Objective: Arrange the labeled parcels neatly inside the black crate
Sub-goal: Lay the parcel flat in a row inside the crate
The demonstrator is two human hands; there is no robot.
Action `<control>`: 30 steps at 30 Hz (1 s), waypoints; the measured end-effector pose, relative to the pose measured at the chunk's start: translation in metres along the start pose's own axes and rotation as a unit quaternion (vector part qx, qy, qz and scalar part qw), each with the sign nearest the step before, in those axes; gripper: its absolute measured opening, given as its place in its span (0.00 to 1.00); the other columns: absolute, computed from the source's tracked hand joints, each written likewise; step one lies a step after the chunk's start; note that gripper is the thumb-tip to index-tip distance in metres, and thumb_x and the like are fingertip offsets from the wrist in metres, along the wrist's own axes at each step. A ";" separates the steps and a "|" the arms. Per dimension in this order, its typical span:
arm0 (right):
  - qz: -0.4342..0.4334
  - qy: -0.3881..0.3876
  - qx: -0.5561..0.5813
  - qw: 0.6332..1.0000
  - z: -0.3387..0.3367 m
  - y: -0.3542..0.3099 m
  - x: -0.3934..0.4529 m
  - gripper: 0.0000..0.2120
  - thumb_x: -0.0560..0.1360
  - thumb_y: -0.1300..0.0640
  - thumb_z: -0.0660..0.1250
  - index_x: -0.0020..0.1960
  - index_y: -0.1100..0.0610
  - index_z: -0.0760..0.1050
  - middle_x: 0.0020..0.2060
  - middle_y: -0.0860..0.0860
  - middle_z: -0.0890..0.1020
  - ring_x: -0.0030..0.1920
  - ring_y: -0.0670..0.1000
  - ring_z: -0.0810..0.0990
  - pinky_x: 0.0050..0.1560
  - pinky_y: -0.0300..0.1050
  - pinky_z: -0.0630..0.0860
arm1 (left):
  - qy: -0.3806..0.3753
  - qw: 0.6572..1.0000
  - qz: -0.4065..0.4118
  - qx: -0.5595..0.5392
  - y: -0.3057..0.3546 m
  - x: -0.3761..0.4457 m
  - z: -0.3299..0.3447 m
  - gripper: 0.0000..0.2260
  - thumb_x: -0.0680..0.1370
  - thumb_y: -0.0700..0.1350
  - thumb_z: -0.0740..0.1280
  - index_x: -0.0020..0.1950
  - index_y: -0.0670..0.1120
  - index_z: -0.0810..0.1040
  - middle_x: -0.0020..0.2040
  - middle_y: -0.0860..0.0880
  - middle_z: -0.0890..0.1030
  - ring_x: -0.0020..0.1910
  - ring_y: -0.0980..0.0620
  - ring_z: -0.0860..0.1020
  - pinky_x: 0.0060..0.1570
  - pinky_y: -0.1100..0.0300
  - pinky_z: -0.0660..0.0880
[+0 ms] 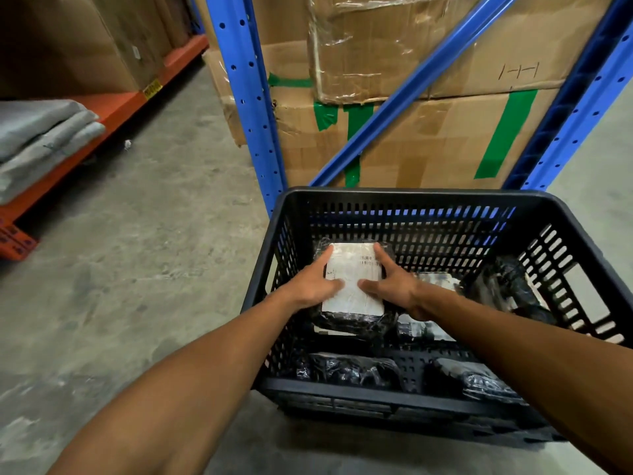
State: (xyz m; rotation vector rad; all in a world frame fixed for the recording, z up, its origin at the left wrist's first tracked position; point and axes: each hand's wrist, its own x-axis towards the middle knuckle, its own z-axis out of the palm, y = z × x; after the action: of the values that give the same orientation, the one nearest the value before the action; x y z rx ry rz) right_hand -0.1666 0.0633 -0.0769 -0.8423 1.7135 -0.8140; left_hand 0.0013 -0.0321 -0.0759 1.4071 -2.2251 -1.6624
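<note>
Grey concrete floor (147,234), stained and scuffed, carries the black crate (404,197), which stands against a blue steel rack (246,97) stacked with taped cardboard cartons (428,132). To the left runs an orange shelf (113,104) holding folded grey bundles (41,138).

Inside the crate, toward its far left, sits a parcel (352,279) wrapped in black film with a white label facing up. Its long axis runs from the near side toward the far wall, tilted slightly, with the barcode lines near the far right corner. It rests on top of other black-wrapped parcels (346,370) lying lower in the crate.

Both hands grip this parcel from opposite sides: the left hand (317,286) on its left edge, the right hand (394,286) on its right edge, thumbs pressed on the label's near half, fingers stretched toward the far corners.
</note>
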 end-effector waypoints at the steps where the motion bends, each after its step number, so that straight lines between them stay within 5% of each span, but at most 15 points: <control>1: 0.003 0.008 -0.021 1.000 0.003 0.002 0.003 0.46 0.76 0.58 0.70 0.80 0.43 0.42 0.71 0.58 0.72 0.60 0.57 0.79 0.63 0.57 0.77 | 0.004 1.000 -0.010 0.002 -0.002 0.002 0.001 0.39 0.81 0.40 0.67 0.85 0.55 0.47 0.74 0.44 0.75 0.67 0.43 0.79 0.69 0.47 0.75; 8: -0.008 0.043 -0.025 0.999 0.022 0.016 0.024 0.41 0.77 0.58 0.69 0.80 0.42 0.47 0.72 0.58 0.70 0.63 0.60 0.78 0.60 0.57 0.79 | 0.071 0.996 -0.043 -0.033 -0.012 0.012 0.009 0.40 0.79 0.36 0.67 0.84 0.57 0.52 0.63 0.47 0.80 0.56 0.46 0.83 0.52 0.55 0.81; 17: 0.020 0.025 -0.043 0.999 0.025 0.024 0.043 0.40 0.78 0.57 0.68 0.80 0.44 0.46 0.74 0.58 0.69 0.66 0.60 0.75 0.64 0.57 0.76 | 0.062 0.995 -0.070 -0.045 -0.019 0.020 0.013 0.39 0.80 0.34 0.63 0.83 0.60 0.51 0.67 0.46 0.79 0.61 0.42 0.82 0.62 0.44 0.80; 22: 0.025 0.029 -0.044 0.998 0.026 0.025 0.044 0.42 0.77 0.56 0.69 0.80 0.44 0.47 0.74 0.58 0.69 0.68 0.61 0.74 0.66 0.57 0.75 | 0.080 0.992 -0.082 -0.046 -0.023 0.026 0.014 0.38 0.80 0.34 0.61 0.83 0.61 0.51 0.61 0.49 0.78 0.59 0.44 0.82 0.58 0.48 0.82; 26: 0.031 0.021 -0.091 0.995 0.023 0.024 0.042 0.41 0.77 0.51 0.68 0.80 0.42 0.45 0.75 0.59 0.67 0.69 0.62 0.72 0.69 0.57 0.72 | 0.082 0.993 -0.085 -0.025 -0.022 0.025 0.015 0.38 0.80 0.35 0.61 0.84 0.61 0.49 0.70 0.45 0.77 0.62 0.42 0.80 0.63 0.46 0.79; 30: -0.010 0.029 -0.146 0.989 0.010 0.021 0.035 0.33 0.80 0.47 0.63 0.80 0.45 0.52 0.73 0.56 0.71 0.68 0.59 0.73 0.68 0.50 0.71 | 0.091 0.975 -0.101 0.174 -0.002 0.022 0.018 0.35 0.78 0.40 0.61 0.83 0.55 0.55 0.80 0.41 0.61 0.74 0.35 0.69 0.72 0.42 0.71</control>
State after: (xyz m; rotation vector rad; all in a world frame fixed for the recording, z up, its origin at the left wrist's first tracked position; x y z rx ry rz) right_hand -0.1688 0.0438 -0.1136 -1.0422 1.9074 -0.6130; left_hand -0.0193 -0.0330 -0.0957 1.8362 -2.4169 -1.1594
